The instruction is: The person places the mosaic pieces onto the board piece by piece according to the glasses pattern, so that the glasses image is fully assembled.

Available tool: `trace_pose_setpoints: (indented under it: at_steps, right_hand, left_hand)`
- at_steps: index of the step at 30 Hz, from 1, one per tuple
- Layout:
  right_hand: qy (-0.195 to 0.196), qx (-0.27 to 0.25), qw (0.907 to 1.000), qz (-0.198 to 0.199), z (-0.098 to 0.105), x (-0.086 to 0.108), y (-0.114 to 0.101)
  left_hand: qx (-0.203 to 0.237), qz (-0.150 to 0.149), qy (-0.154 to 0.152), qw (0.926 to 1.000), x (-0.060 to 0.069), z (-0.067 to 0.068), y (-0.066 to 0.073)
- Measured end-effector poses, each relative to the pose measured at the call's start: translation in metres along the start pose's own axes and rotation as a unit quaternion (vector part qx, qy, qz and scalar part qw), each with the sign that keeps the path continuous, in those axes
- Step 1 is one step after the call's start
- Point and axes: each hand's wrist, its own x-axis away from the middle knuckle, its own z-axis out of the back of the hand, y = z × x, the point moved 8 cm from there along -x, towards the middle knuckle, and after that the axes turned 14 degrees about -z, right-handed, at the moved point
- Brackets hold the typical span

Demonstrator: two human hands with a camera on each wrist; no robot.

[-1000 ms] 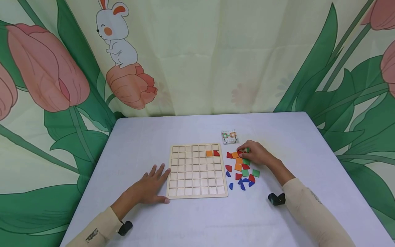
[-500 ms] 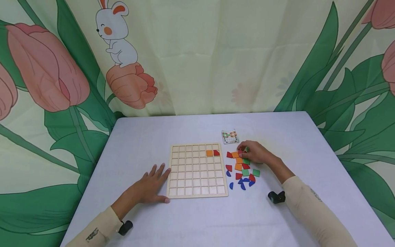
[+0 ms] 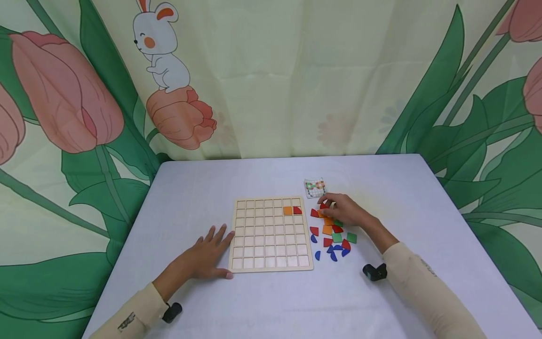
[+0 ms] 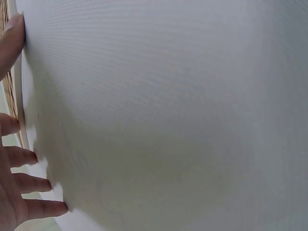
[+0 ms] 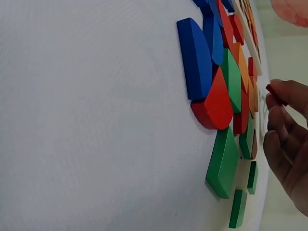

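My right hand [image 3: 346,209] pinches a small red piece [image 5: 277,95] between thumb and fingertips, above the far end of a pile of loose shapes. That pile has orange squares [image 3: 327,230], green squares [image 3: 351,238], red rounded pieces [image 3: 314,231] and blue half-moon pieces [image 3: 333,256]. To its left lies a square wooden grid board [image 3: 271,239]; an orange square [image 3: 288,210] and a red rounded piece [image 3: 297,210] sit side by side in its second row from the far edge. My left hand [image 3: 206,258] rests with fingers spread, thumb and fingertips at the board's left edge.
A small printed pattern card [image 3: 314,187] lies beyond the pile, by the board's far right corner. The white-covered table [image 3: 271,306] ends at a curtain [image 3: 271,84] printed with tulips and a rabbit. Each wrist wears a small black camera.
My right hand has shifted left and a little lifted, carrying the red piece from the pile toward the board. The left hand and the board stay where they were.
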Motion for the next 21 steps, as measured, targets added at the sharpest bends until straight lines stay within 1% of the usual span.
trace_pose_setpoints:
  at_steps: [7,10,15,21]
  right_hand:
    - [-0.002,-0.021,0.9996,0.017,-0.007,-0.004,-0.011]
    - [-0.003,-0.028,0.9993,0.022,-0.01,-0.004,-0.016]
    - [-0.003,-0.041,0.9989,0.021,-0.013,-0.001,-0.026]
    - [-0.002,-0.031,0.999,0.032,-0.018,-0.003,-0.037]
  left_hand:
    - [-0.006,-0.002,-0.003,1.0,0.002,0.0,0.0]
    - [0.0,-0.004,-0.001,1.0,0.002,0.001,0.001]
    - [0.002,-0.001,-0.002,1.0,0.002,0.001,0.001]
    - [0.002,0.004,-0.006,1.0,0.001,0.001,0.001]
